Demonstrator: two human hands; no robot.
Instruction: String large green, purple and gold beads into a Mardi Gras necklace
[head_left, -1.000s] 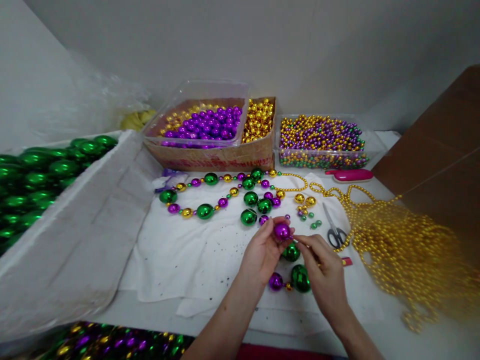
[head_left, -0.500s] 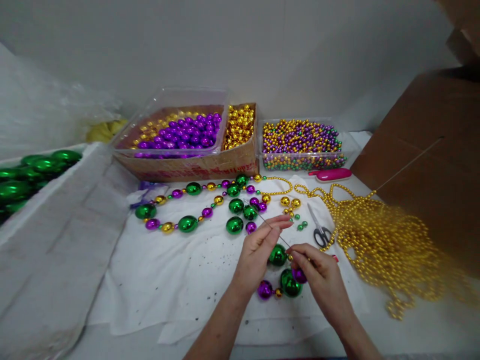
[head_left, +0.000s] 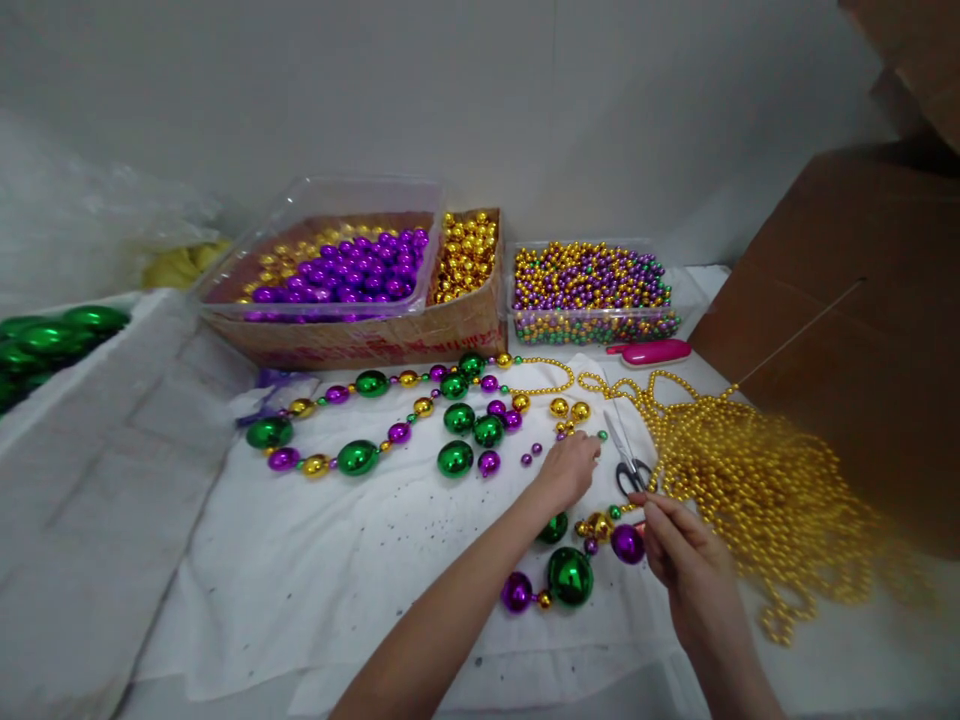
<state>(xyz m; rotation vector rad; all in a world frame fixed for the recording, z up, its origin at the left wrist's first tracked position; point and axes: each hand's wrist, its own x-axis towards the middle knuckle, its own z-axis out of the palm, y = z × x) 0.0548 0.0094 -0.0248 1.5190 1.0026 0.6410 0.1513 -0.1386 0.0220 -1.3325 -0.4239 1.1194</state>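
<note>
My left hand [head_left: 571, 472] reaches over the white cloth to the small green beads [head_left: 602, 436], its fingers bent together at the tips. Whatever is between them is hidden. Closer to me, my right hand [head_left: 679, 540] pinches a thin needle [head_left: 621, 425], which points up past the scissors [head_left: 631, 470]. Below the hands lies a short string of beads with a large green bead [head_left: 570, 577], a purple bead [head_left: 517, 592] and a second purple bead [head_left: 628, 544] beside my right fingers. Two small purple beads [head_left: 531, 455] lie left of my left hand.
A finished-looking bead necklace [head_left: 358, 457] and loose green beads [head_left: 455, 459] lie left. Behind stand a tub of purple beads [head_left: 352, 270], a cardboard box [head_left: 360, 343] and a tub of small mixed beads [head_left: 592, 285]. Gold bead strands [head_left: 750, 490] heap up right, near a pink tool [head_left: 656, 352].
My left hand has left the needle and moved right, over the small green beads. My right hand has shifted right with the needle, which now points more steeply up. The view has shifted slightly.
</note>
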